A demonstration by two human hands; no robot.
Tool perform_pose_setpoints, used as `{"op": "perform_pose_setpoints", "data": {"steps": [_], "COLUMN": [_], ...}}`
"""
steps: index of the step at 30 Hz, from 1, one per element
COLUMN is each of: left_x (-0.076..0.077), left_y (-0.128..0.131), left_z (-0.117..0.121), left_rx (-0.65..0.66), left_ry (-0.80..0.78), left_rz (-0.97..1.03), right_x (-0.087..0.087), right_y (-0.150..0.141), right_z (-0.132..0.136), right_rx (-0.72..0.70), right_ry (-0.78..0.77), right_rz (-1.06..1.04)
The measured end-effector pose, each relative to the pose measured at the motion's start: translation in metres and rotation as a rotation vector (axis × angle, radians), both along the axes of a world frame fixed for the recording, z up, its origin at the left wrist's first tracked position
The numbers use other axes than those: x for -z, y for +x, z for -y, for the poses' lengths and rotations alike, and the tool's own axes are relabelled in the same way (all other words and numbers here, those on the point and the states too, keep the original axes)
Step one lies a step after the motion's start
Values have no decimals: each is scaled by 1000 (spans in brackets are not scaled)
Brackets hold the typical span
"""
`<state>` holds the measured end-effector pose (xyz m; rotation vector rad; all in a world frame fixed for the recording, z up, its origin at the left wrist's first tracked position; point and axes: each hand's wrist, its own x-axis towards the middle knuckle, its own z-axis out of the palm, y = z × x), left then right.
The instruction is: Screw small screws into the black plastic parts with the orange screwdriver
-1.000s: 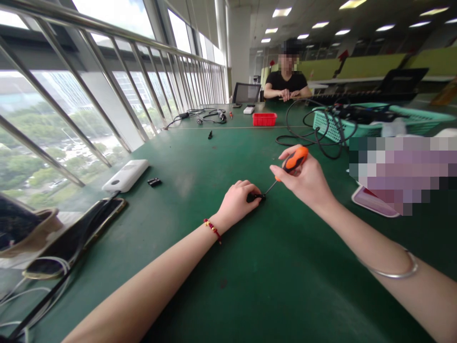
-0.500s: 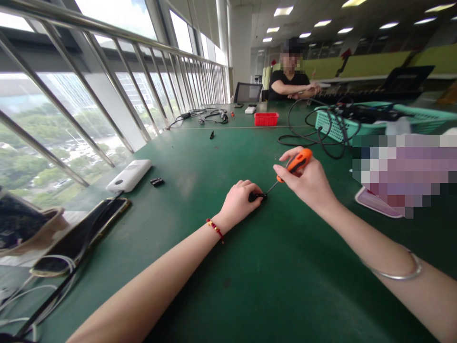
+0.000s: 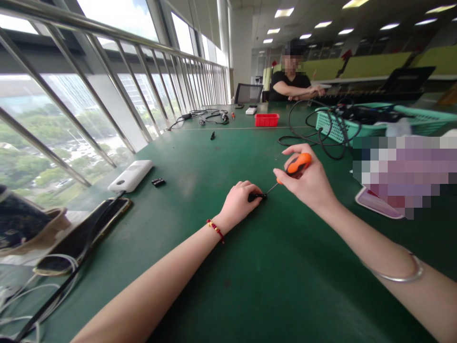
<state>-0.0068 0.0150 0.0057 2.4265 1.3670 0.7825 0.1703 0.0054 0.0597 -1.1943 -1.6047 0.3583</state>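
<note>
My left hand (image 3: 242, 200) is closed around a small black part (image 3: 257, 196) and holds it down on the green table (image 3: 228, 267). What kind of part it is cannot be made out, since my fingers cover much of it. An orange and black screwdriver (image 3: 298, 164) is in the grip of my right hand (image 3: 311, 181), fingers and thumb around its handle. The shaft slants down to the left, and its tip meets the right end of the black part.
A white power bank (image 3: 131, 176), a phone (image 3: 85, 236) with cables and a small black piece (image 3: 158, 182) lie at left. Farther back are a red tray (image 3: 266, 120), tangled cables (image 3: 214, 116) and a teal basket (image 3: 328, 126). Another person (image 3: 291, 83) sits across the table.
The screwdriver's handle has turned a little within my right hand, showing more of its orange side. My left hand and the black part stay in place.
</note>
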Motion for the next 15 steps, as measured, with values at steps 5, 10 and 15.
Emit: {"op": "perform_pose_setpoints", "data": {"steps": [5,10,15], "left_x": [0,2,4], "left_y": [0,0,0], "left_z": [0,-1,-3], "left_rx": [2,-6,-15], "left_ry": [-12,-15,-42], "left_rz": [11,33,83], "right_x": [-2,-4,-4], "right_y": [-1,0,3], "right_z": [3,2,-2], "right_rx": [12,-37,-55], "right_ry": [-56,-118,-88], "right_rz": [60,27,5]}}
